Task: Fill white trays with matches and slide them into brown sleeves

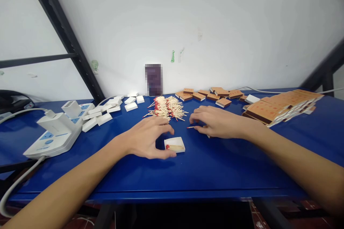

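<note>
A small white matchbox tray [174, 144] lies near the middle of the table with several red-headed matches [175, 147] along its near side. My left hand [150, 136] curves around the tray's left end, thumb and fingers apart, holding nothing. To the right, my right hand [212, 121] is low over the table with a gap between thumb and index finger. A single match [190, 127] shows at its thumb tip; whether it touches the thumb is unclear. Part of a pale object peeks out under that hand. Behind both hands is a heap of loose matches [168, 107].
White trays [104, 118] are scattered at the left beside a power strip [59, 136] with chargers and cables. Brown matchbox sleeves [221, 93] lie along the back right, with a larger stack [274, 107] farther right. A blurred dark panel [154, 79] stands against the wall.
</note>
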The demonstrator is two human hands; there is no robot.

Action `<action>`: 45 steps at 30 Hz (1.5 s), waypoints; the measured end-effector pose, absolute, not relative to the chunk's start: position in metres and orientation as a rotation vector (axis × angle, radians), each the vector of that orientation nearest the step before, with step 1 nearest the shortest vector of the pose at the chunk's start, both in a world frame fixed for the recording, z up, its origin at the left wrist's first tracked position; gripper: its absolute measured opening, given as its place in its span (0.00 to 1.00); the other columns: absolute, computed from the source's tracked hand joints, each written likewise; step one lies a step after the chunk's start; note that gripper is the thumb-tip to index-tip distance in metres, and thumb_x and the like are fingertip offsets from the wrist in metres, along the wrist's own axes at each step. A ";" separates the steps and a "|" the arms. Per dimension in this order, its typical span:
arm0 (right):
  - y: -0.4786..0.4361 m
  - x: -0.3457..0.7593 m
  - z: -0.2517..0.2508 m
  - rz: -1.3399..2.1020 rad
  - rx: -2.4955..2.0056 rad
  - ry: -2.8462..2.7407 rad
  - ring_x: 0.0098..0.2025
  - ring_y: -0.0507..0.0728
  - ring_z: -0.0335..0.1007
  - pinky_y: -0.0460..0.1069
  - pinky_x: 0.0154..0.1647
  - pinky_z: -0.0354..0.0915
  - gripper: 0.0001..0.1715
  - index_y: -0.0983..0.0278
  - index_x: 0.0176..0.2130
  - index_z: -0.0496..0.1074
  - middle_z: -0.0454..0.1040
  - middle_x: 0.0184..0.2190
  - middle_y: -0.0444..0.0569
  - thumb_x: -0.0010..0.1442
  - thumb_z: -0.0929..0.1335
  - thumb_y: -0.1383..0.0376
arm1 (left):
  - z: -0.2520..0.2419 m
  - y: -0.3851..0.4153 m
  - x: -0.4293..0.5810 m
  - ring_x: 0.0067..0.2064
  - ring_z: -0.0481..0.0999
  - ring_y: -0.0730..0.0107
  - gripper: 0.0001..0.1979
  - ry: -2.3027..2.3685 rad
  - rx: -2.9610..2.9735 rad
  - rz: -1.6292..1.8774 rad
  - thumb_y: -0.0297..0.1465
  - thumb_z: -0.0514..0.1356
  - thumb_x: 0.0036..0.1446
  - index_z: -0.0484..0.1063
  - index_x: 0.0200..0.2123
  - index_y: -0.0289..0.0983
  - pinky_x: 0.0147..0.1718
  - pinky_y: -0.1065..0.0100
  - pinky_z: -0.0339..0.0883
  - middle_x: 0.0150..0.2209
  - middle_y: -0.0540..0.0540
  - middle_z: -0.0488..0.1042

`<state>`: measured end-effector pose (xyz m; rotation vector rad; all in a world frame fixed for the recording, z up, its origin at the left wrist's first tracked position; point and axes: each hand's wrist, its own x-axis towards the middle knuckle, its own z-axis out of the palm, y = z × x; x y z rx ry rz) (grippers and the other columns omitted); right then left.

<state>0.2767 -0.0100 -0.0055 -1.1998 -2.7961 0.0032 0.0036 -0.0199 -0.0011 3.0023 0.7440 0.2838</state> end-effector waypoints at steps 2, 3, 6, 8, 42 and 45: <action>-0.012 0.271 -0.006 -0.031 -1.148 -2.825 0.40 0.60 0.65 0.53 0.40 0.56 0.09 0.62 0.35 0.71 0.73 0.35 0.51 0.64 0.62 0.64 | -0.001 -0.012 -0.001 0.41 0.71 0.62 0.19 0.849 2.985 0.358 0.46 0.53 0.62 0.71 0.44 0.37 0.41 0.62 0.63 0.39 0.45 0.73; -0.014 0.268 -0.006 -0.061 -1.126 -2.833 0.40 0.60 0.64 0.54 0.40 0.55 0.11 0.62 0.33 0.71 0.73 0.34 0.51 0.65 0.62 0.65 | -0.002 -0.006 -0.004 0.40 0.71 0.62 0.17 0.926 2.993 0.402 0.42 0.51 0.64 0.72 0.43 0.37 0.40 0.62 0.62 0.38 0.44 0.73; -0.020 0.258 -0.008 -0.138 -1.078 -2.824 0.38 0.60 0.63 0.54 0.40 0.52 0.13 0.63 0.30 0.70 0.74 0.30 0.50 0.65 0.61 0.66 | -0.007 0.009 -0.012 0.38 0.70 0.64 0.13 1.082 3.039 0.448 0.35 0.50 0.65 0.73 0.41 0.37 0.37 0.64 0.61 0.36 0.45 0.72; -0.023 0.251 -0.011 -0.139 -1.048 -2.805 0.36 0.58 0.65 0.54 0.41 0.51 0.13 0.63 0.31 0.70 0.75 0.30 0.50 0.66 0.61 0.67 | -0.010 0.015 -0.014 0.39 0.70 0.64 0.12 1.059 3.063 0.409 0.33 0.51 0.64 0.73 0.42 0.38 0.37 0.64 0.61 0.36 0.45 0.72; -0.012 0.235 -0.009 0.148 -0.991 -2.517 0.31 0.53 0.66 0.48 0.33 0.59 0.12 0.64 0.42 0.72 0.73 0.31 0.47 0.61 0.62 0.72 | -0.006 0.018 -0.021 0.40 0.70 0.64 0.11 1.035 3.045 0.373 0.27 0.55 0.58 0.76 0.41 0.39 0.39 0.64 0.61 0.37 0.46 0.71; -0.012 0.231 -0.011 0.199 -1.057 -2.448 0.34 0.54 0.69 0.49 0.36 0.61 0.13 0.64 0.38 0.76 0.76 0.33 0.48 0.60 0.62 0.71 | -0.005 0.023 -0.028 0.40 0.69 0.63 0.10 1.066 3.081 0.292 0.30 0.56 0.60 0.75 0.41 0.39 0.38 0.64 0.60 0.37 0.45 0.70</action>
